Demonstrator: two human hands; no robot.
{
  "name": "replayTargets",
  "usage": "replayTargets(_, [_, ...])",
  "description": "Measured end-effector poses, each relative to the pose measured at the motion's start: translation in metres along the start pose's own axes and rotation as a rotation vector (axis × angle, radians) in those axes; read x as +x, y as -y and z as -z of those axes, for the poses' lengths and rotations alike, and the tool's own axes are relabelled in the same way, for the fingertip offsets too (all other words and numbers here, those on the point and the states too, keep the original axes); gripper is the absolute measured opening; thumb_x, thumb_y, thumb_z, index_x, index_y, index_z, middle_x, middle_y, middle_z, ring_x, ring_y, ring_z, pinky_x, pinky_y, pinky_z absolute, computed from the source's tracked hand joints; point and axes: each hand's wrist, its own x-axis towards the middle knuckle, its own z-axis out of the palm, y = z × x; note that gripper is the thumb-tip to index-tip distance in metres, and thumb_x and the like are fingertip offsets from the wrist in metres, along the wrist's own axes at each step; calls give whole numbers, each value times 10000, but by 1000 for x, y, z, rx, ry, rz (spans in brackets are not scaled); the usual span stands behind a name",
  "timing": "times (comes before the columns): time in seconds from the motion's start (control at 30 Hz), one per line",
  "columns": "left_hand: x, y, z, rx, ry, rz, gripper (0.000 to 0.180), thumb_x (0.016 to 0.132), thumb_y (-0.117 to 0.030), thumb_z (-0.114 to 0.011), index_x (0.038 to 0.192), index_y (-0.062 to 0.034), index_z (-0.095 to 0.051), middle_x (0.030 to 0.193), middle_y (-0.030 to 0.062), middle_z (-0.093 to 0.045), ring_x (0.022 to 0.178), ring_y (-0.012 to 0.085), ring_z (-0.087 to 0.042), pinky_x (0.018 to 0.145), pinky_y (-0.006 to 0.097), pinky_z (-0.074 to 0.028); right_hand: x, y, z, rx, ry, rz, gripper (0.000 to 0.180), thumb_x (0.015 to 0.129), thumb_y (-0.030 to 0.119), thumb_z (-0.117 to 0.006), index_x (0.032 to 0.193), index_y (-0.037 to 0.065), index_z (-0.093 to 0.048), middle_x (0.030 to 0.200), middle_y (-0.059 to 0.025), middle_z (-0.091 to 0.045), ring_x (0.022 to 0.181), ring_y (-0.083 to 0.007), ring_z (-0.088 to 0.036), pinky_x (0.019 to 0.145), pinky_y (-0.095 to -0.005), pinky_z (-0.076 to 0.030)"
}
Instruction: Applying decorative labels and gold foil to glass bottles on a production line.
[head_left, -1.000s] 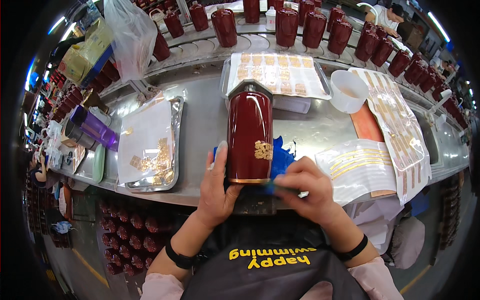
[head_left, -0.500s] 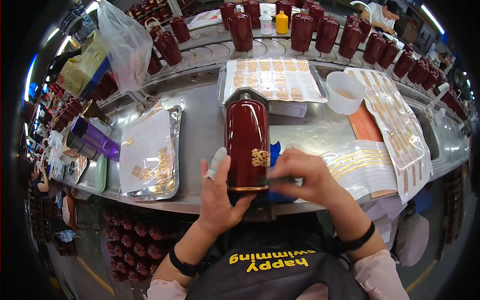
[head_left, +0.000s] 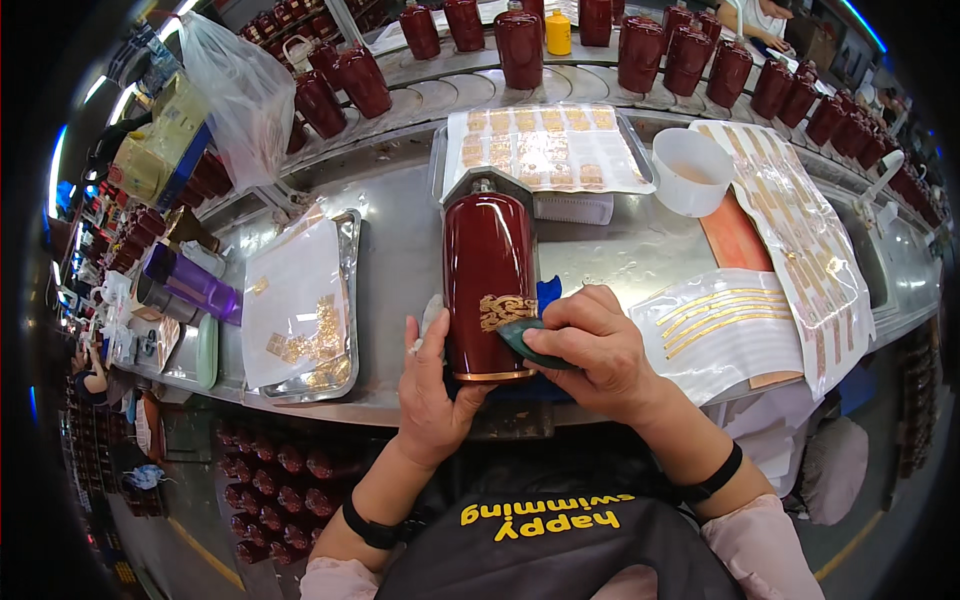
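Pinched between the thumb and the bent fingers of the right hand (head_left: 602, 345) is a dark green scraper (head_left: 535, 345), with its edge at the lower right part of a gold ornament (head_left: 503, 310). This ornament sits near the base of a dark red bottle (head_left: 487, 240), which is at the middle of the metal table (head_left: 400, 260), its neck pointing toward the far side. The left hand (head_left: 432, 390) is partly open, its fingers along the lower left side of the bottle and its thumb near the base; how firmly it holds, I cannot tell. Just right of the bottle shows a blue piece (head_left: 548, 291). A metal tray (head_left: 353, 300) stands to the left.
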Motion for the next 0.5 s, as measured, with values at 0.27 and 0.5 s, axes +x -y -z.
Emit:
replayTargets(0.27, [6, 0, -2, -11, 5, -14, 771, 902, -486, -587, 1371, 83, -362, 1273, 221, -556, 1169, 382, -562, 1116, 575, -250, -6, 7, 1, 2, -7, -3, 342, 637, 105, -806, 942, 105, -653, 898, -42, -578, 827, -228, -574, 743, -373, -420])
replayTargets(0.5, [6, -1, 8, 98, 20, -74, 740, 832, -271, -706, 1384, 77, -360, 1153, 213, -605, 1053, 373, -604, 1120, 597, -204, 24, 3, 18, 317, 189, -238, 220, 760, 63, -754, 954, 51, -651, 796, -89, -603, 741, -242, -609, 642, -325, -465])
